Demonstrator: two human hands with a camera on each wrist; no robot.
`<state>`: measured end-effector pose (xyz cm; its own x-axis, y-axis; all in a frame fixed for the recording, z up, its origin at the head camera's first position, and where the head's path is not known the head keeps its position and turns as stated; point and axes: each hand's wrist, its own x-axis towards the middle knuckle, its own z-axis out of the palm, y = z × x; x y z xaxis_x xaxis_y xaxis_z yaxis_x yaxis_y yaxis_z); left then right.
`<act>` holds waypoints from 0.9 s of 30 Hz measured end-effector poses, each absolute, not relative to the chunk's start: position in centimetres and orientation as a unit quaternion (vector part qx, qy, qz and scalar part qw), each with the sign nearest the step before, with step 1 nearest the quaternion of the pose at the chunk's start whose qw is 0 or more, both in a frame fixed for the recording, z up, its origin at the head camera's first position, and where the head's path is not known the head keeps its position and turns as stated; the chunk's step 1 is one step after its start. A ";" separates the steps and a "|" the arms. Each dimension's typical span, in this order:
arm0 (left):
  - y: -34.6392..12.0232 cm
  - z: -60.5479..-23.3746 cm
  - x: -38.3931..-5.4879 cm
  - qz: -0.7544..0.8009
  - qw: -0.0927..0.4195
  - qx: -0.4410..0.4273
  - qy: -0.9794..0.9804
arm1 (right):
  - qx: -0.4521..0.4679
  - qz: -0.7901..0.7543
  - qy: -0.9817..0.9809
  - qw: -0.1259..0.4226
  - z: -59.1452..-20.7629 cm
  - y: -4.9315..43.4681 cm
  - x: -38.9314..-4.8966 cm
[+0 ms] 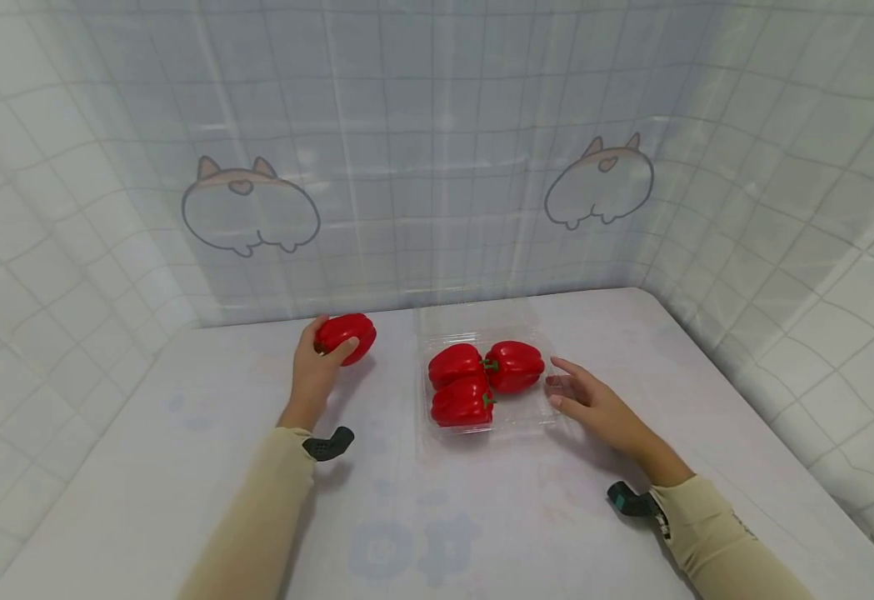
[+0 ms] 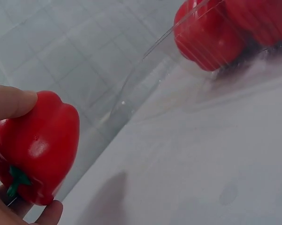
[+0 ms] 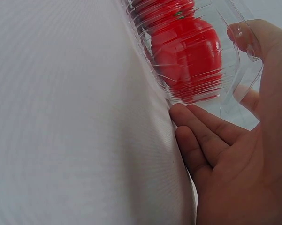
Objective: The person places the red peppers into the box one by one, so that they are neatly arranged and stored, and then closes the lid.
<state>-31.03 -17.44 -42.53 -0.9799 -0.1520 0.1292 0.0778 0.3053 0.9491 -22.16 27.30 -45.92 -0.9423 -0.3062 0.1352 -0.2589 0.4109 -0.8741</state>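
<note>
My left hand [image 1: 311,372] grips a red bell pepper [image 1: 357,331] above the table, left of the clear plastic container [image 1: 524,410]. In the left wrist view, the green stem [image 2: 19,179] of this pepper faces the palm side. Inside the container lie three more red bell peppers: one at back left [image 1: 455,365], one at front left [image 1: 462,403], one at right [image 1: 516,367]. At the container's right side is my right hand [image 1: 603,410], its fingers mostly straight. The right wrist view shows the fingertips at the container's lower wall and the thumb by its upper edge.
The container's clear lid [image 1: 474,317] stands open at the back. A pale table [image 1: 377,508] carries everything, with faint printed marks. Behind and beside it hang grid-patterned curtains [image 1: 422,192]. A dark device [image 1: 330,444] sits on the left wrist, another [image 1: 629,500] on the right.
</note>
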 end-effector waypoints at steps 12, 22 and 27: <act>-15.3 -41.6 -28.9 -0.601 0.104 0.007 -0.792 | -0.168 -0.519 0.838 0.020 -45.9 27.2 -22.1; -13.8 -41.1 -27.9 -0.600 0.103 -0.030 -0.793 | -0.166 -0.518 0.839 0.019 -45.6 27.3 -21.8; -13.5 -40.9 -27.4 -0.596 0.098 -0.031 -0.796 | -0.160 -0.518 0.840 0.023 -45.5 27.2 -21.9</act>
<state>-27.43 -13.49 -40.92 -0.9787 -0.0671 0.1939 0.1671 0.2876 0.9431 -21.88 27.21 -45.52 -0.9480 -0.2923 0.1261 -0.2439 0.4123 -0.8778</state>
